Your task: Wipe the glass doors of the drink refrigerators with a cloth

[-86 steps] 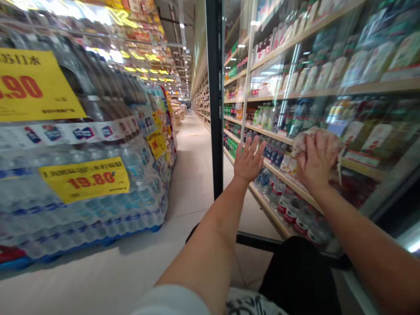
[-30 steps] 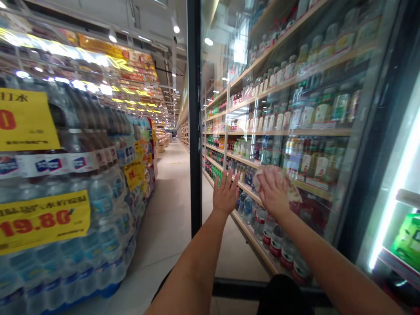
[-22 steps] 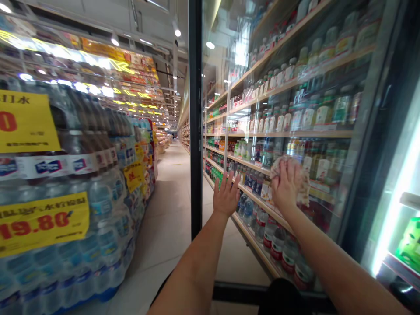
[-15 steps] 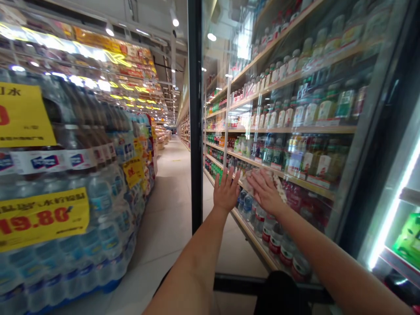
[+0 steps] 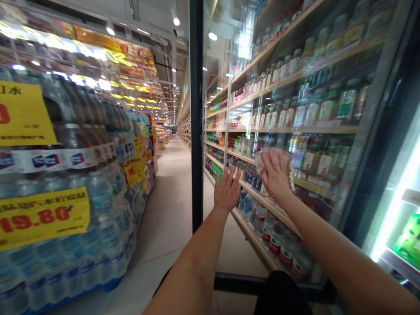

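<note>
A black-framed glass door (image 5: 262,245) stands in front of me. My left hand (image 5: 227,192) lies flat against its glass with the fingers spread, holding nothing. To the right of it and a bit higher, my right hand (image 5: 276,175) presses a pale cloth (image 5: 262,158) to the pane. The cloth is bunched under the palm and fingers, and its edge shows past the wrist side. Rows of drink bottles on pale wooden shelves show in the glass behind both hands.
The door's dark upright edge (image 5: 197,113) is left of my hands. Shrink-wrapped bottle packs (image 5: 65,258) with yellow price signs (image 5: 42,216) are stacked at the left. A tiled aisle (image 5: 167,175) runs between. A lit cooler interior (image 5: 398,245) with a green package is at the right.
My right hand has moved up and slightly right across the glass, with the cloth under it. My left hand has stayed in the same place.
</note>
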### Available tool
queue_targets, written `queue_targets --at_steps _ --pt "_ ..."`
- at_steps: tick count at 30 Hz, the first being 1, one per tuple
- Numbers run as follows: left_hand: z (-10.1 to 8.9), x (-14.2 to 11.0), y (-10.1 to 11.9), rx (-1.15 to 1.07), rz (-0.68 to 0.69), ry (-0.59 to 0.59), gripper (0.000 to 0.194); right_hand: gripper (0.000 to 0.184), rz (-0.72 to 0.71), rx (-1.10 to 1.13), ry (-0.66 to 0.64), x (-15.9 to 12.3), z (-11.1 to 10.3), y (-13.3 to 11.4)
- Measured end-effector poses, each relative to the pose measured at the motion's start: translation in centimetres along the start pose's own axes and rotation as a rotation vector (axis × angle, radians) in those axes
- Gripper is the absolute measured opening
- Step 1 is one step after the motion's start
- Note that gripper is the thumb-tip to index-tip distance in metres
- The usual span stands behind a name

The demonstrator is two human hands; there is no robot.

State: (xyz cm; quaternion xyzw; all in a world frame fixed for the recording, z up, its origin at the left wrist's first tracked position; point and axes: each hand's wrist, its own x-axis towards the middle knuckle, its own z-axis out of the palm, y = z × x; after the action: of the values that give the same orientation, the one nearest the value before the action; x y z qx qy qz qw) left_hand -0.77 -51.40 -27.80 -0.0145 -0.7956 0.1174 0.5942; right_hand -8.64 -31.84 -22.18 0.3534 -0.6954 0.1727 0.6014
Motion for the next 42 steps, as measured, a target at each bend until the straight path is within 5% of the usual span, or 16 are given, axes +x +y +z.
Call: queue_targets --at_steps 3,9,13,15,19,21,29,42 --pt "0.1 0.0 0.0 0.003 0.002 -0.001 0.06 0.062 0.23 -0.081 0.028 0.7 0.0 -0.7" --pt "0.4 -0.2 -0.1 -0.032 -0.008 -0.033 0.06 0.062 -0.152 0.036 -0.117 -1.1 0.2 -1.4" --pt "-0.3 0.3 0.3 -0.147 -0.041 -0.005 0.057 0.061 0.116 -0.033 -0.036 0.3 -0.1 -0.9" --pt "-1.4 0.7 0.8 -0.319 -0.167 0.069 0.062 0.061 0.143 -0.07 -0.045 0.5 -0.2 -1.2" --pt "-4.9 1.6 1.3 -0.893 -0.653 0.32 0.084 0.064 -0.15 0.022 -0.131 -1.0 0.3 -1.7" --pt "-6.8 1.9 1.3 -1.143 -0.765 0.351 0.091 0.065 -0.239 0.081 -0.106 -1.7 0.6 -1.6" --pt "-11.7 2.5 1.9 -1.363 -0.692 0.282 0.099 0.067 -0.223 0.097 -0.057 -2.1 1.1 -1.7" --pt "-14.4 2.1 2.9 -1.491 -0.657 0.264 0.104 0.073 -0.216 0.086 -0.053 -2.7 1.1 -1.8"
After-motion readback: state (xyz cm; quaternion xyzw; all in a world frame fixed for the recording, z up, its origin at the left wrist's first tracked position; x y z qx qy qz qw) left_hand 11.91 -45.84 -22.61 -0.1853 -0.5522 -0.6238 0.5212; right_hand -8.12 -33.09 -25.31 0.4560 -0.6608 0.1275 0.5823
